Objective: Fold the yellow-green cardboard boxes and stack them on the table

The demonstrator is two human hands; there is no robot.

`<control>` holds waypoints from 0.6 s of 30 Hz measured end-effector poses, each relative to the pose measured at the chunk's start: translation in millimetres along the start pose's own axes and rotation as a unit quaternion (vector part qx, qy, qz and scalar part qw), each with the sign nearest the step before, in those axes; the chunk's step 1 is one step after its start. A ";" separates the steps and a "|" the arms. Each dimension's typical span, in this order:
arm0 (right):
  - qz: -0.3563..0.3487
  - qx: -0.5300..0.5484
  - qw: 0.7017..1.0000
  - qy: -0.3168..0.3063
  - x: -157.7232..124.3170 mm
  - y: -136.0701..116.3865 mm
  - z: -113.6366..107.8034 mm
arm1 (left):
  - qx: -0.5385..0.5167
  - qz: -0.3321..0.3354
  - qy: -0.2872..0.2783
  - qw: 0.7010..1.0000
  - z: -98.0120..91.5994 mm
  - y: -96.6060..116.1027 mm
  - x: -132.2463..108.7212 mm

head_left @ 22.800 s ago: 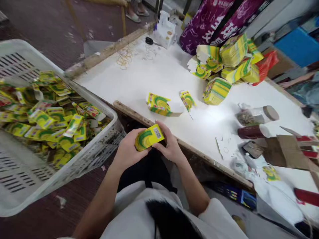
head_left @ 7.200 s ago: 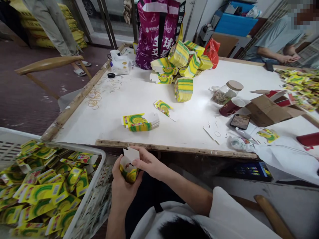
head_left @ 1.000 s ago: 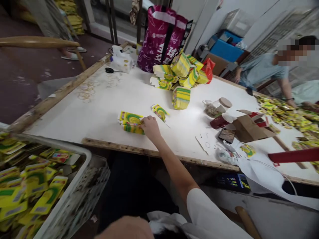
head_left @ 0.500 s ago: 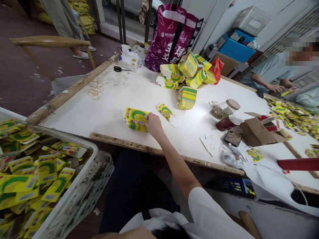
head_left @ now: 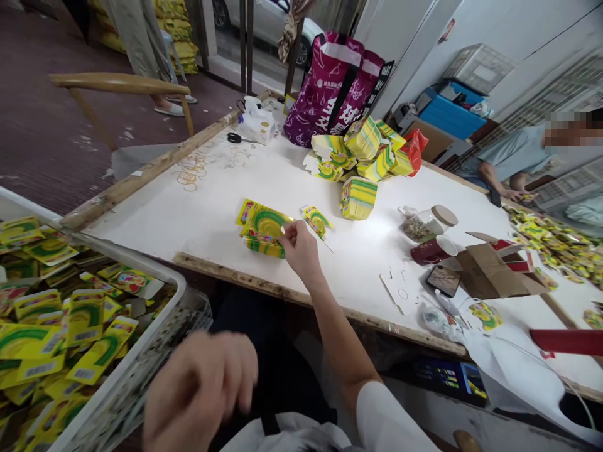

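On the white table near its front edge lies a stack of flat yellow-and-green printed cartons. My right hand is closed at the stack's right end, with thumb and fingertips pinching the cartons' edge. Just beyond that hand is a single loose carton. My left hand is raised close to the camera at the bottom, away from the table and smeared by motion. Its fingers look bent, but I cannot make out whether anything is in them. A white plastic basket full of similar cartons stands at the left.
Carton bundles are heaped before a purple bag. Rubber bands and scissors lie at the back left. A jar, cup, phone and cardboard box occupy the right, where another person works.
My left hand has risen into view at the bottom. My right hand stays at the stack's right end, and the top of the stack has tilted slightly. The view has shifted a little.
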State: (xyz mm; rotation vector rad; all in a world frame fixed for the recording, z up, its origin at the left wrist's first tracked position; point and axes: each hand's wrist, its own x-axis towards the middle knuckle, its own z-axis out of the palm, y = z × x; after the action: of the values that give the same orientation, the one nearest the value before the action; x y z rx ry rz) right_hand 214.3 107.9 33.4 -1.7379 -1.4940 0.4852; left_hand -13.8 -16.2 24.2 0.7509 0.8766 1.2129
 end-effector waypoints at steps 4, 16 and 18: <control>-0.030 0.165 0.982 -0.083 -41.8 -24.0 2.5 | 0.011 0.079 0.070 0.994 10.4 -25.8 45.3; 0.036 0.337 0.904 -0.261 -125.7 -42.5 42.1 | -0.216 0.146 0.131 0.957 30.4 -19.2 47.4; 0.053 0.356 0.884 -0.298 -129.5 -39.5 44.8 | -0.206 0.136 0.161 0.956 31.6 -17.8 47.8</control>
State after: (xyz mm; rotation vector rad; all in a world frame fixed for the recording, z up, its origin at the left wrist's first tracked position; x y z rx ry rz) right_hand 125.5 -1.3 9.9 -1.1117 -1.3432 1.5207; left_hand 27.8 26.2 16.1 0.3444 0.7581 1.7315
